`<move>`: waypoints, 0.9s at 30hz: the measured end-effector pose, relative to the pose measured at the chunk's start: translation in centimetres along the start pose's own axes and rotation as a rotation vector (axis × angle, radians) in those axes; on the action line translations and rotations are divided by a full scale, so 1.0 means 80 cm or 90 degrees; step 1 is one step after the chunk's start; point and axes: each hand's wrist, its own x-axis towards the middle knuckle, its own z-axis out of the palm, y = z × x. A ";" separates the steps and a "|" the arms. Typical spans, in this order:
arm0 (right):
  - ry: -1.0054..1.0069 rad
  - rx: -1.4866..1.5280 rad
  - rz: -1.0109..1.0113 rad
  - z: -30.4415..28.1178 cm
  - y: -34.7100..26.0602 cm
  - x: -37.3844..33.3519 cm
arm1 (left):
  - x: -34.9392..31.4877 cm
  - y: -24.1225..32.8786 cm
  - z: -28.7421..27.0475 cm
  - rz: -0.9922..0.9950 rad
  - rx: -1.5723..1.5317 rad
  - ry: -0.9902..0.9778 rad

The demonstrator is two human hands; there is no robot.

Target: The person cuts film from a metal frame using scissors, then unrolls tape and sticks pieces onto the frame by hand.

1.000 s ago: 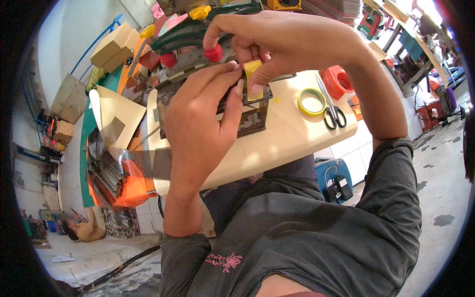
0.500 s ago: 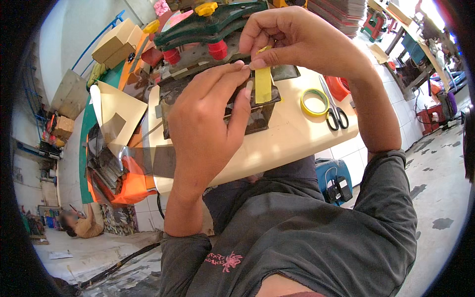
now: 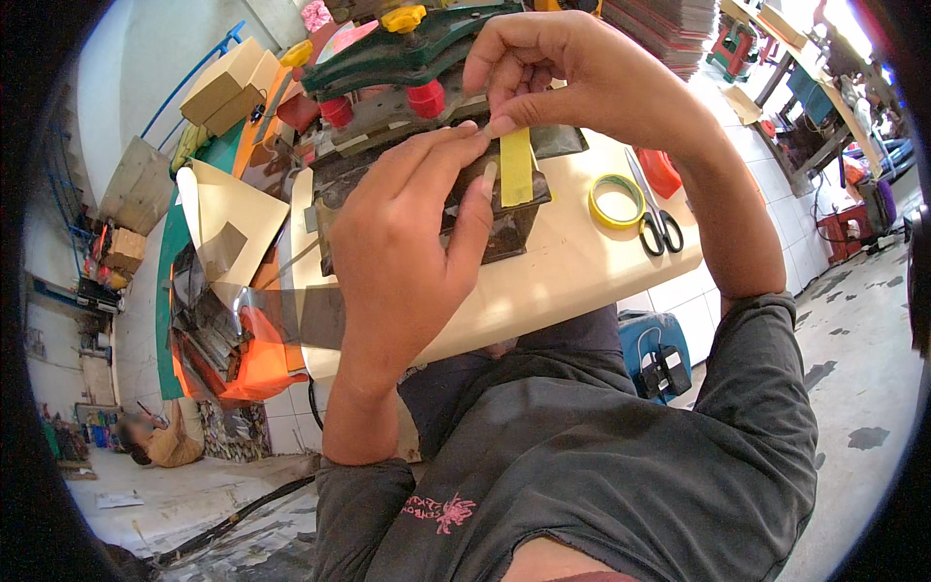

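My left hand (image 3: pixel 402 218) reaches over a dark, worn metal block (image 3: pixel 504 238), fingers stretched forward and thumb apart from them. Its fingertips almost meet the right thumb tip. Above the block, my right hand (image 3: pixel 562 82) is closed in a pinch, fingers curled; whatever sits between thumb and finger is too small or hidden to name. Just below the right thumb, a yellow tape strip (image 3: pixel 517 173) lies on the block, running toward its near edge. Its far end is covered by the thumb. The left hand hides much of the block.
Right of the block, a roll of yellow tape (image 3: pixel 617 224), black-handled scissors (image 3: pixel 660 231) and a red object (image 3: pixel 660 175) rest on the cream table (image 3: pixel 572 267). Beyond stands a green clamp frame (image 3: pixel 417 48) with yellow knobs. Sheets and orange material (image 3: pixel 257 354) lie left. A person (image 3: pixel 170 441) sits far left.
My right hand has shifted slightly left, and the bit of yellow strip that showed above its thumb is out of sight. The left hand stays nearly still.
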 end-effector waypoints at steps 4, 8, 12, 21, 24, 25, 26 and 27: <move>-0.004 0.033 -0.005 -0.001 0.008 0.001 | 0.000 0.002 0.000 0.005 -0.004 0.002; -0.013 0.029 -0.006 0.000 0.012 0.001 | 0.000 0.007 -0.004 -0.024 -0.018 -0.019; 0.011 0.047 0.016 0.005 0.016 -0.001 | 0.000 0.007 -0.004 -0.026 -0.018 -0.021; -0.001 0.047 0.001 0.001 0.022 0.001 | 0.003 0.007 -0.003 -0.013 -0.012 -0.024; -0.017 0.046 0.006 -0.001 0.019 0.001 | 0.001 0.010 -0.004 -0.009 -0.016 -0.012; -0.016 0.046 0.007 -0.001 0.019 0.001 | 0.002 0.009 -0.003 -0.009 -0.017 -0.013; -0.017 0.049 0.014 -0.001 0.018 0.001 | 0.002 0.009 -0.003 -0.001 -0.011 -0.016; -0.018 0.052 0.022 -0.001 0.018 0.001 | 0.003 0.008 -0.002 0.007 -0.005 -0.018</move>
